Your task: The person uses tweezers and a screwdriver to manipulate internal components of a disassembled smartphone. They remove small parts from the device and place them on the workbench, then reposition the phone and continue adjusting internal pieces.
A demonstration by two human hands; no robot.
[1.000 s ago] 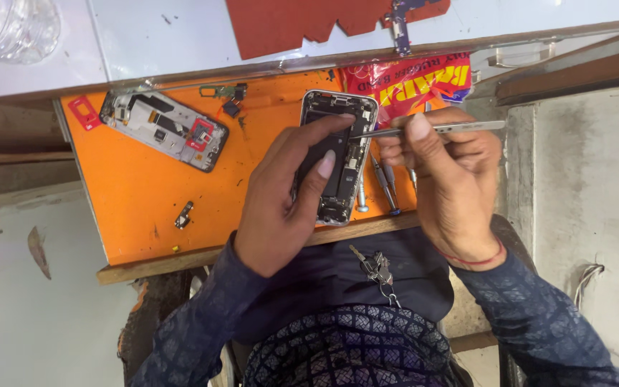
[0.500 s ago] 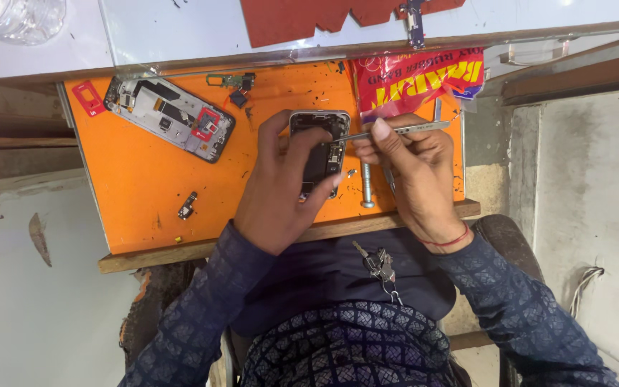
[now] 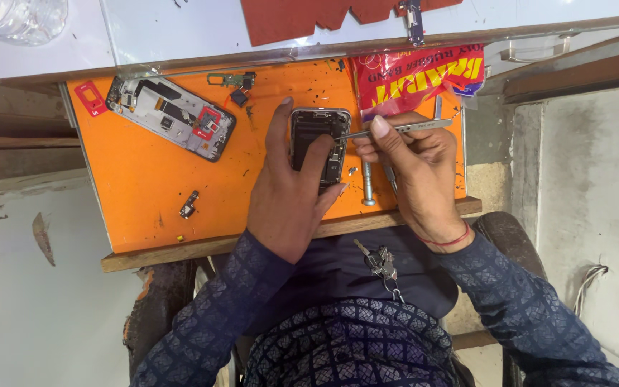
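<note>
My left hand (image 3: 289, 192) grips an opened phone body (image 3: 319, 136), thumb across its lower part and fingers along its left side, resting it on the orange work mat (image 3: 145, 193). My right hand (image 3: 417, 172) pinches metal tweezers (image 3: 395, 129), whose tips reach into the phone's right side. A screwdriver (image 3: 367, 188) lies on the mat between my two hands.
A second opened phone (image 3: 171, 117) lies at the mat's upper left, a small red part (image 3: 92, 98) beside it. Small parts (image 3: 232, 80) and a dark piece (image 3: 189, 205) sit on the mat. A red packet (image 3: 417, 75) lies at upper right, a plastic bottle (image 3: 19, 18) at top left.
The held phone has come down onto the mat and sits flatter. My right hand shifted with it, tweezers still at the phone's right side.
</note>
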